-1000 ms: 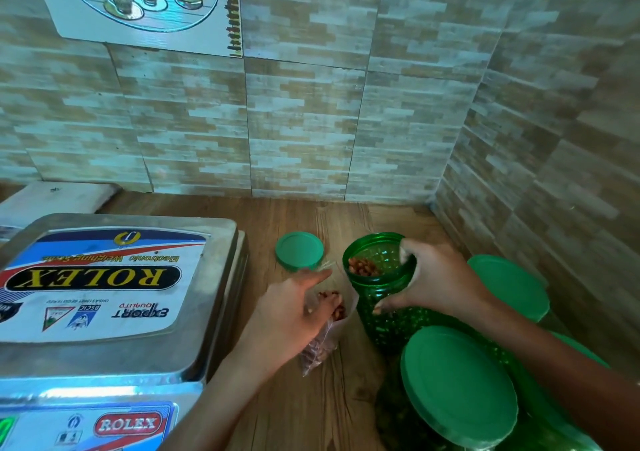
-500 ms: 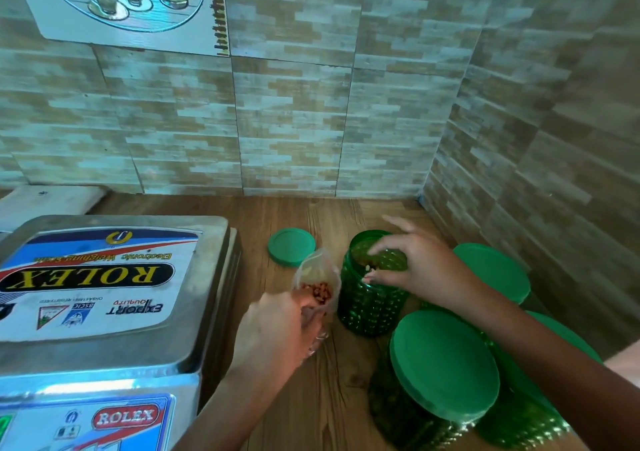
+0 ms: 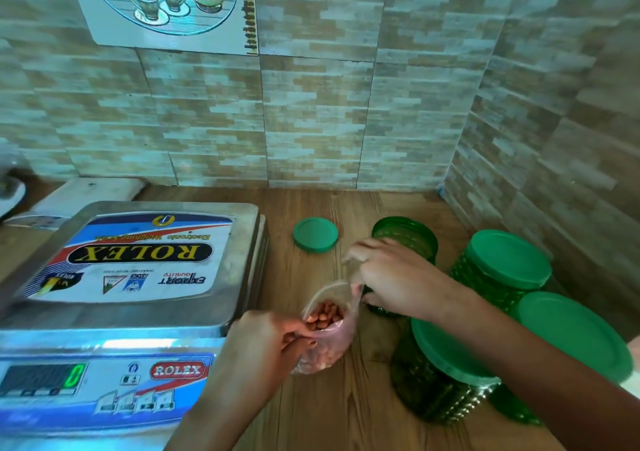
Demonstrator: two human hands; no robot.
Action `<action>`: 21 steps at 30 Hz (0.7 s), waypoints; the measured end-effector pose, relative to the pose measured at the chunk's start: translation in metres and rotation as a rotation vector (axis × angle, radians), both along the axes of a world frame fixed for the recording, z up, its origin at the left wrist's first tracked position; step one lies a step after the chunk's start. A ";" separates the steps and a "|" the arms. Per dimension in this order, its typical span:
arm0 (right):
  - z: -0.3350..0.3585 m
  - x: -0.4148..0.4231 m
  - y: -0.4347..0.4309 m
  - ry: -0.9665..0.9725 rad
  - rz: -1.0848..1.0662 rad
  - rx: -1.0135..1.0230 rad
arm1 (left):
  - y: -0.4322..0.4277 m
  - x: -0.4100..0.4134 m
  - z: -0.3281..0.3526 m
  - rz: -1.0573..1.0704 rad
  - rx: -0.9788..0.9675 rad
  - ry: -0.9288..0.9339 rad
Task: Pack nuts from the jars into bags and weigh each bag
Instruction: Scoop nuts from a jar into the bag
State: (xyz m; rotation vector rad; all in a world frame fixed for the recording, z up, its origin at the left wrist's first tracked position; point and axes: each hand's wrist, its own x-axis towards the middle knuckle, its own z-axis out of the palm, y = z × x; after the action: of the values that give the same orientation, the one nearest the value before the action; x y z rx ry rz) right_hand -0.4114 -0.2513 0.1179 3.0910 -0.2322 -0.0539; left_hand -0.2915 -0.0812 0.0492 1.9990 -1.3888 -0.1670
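A small clear plastic bag (image 3: 325, 343) with reddish-brown nuts (image 3: 325, 315) stands open on the wooden counter. My left hand (image 3: 266, 346) pinches the bag's near-left rim. My right hand (image 3: 391, 277) pinches the far-right rim, pulling the mouth open. Just behind my right hand stands an open green jar (image 3: 405, 236); its contents are hidden. Its green lid (image 3: 315, 234) lies flat on the counter to the left. The metal weighing scale (image 3: 131, 270) sits at the left, its pan bare and its display (image 3: 71, 374) reading 0.
Three more green jars with green lids stand at the right: one at the back (image 3: 505, 260), one in front (image 3: 446, 357), one at the far right (image 3: 571, 333). Tiled walls close the back and right. A white board (image 3: 93, 191) lies behind the scale.
My right hand left the open jar's mouth and took hold of the bag's rim. The bag now holds more nuts, and the view has shifted.
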 end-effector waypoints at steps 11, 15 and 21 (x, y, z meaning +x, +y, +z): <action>0.012 -0.031 0.046 -0.233 -0.104 0.040 | 0.044 0.018 0.018 0.056 -0.187 0.035; -0.008 -0.043 0.073 -0.061 -0.196 0.125 | 0.057 0.017 0.005 -0.029 -0.035 0.031; -0.030 -0.058 0.090 -0.203 -0.312 0.244 | 0.075 0.012 -0.005 -0.081 -0.082 0.163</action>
State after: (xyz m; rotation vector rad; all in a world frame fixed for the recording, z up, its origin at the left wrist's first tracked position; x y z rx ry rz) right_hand -0.4699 -0.1608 0.0883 3.2658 -0.7694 0.2414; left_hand -0.2790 -0.0060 0.0438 1.8213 -1.3510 -0.2984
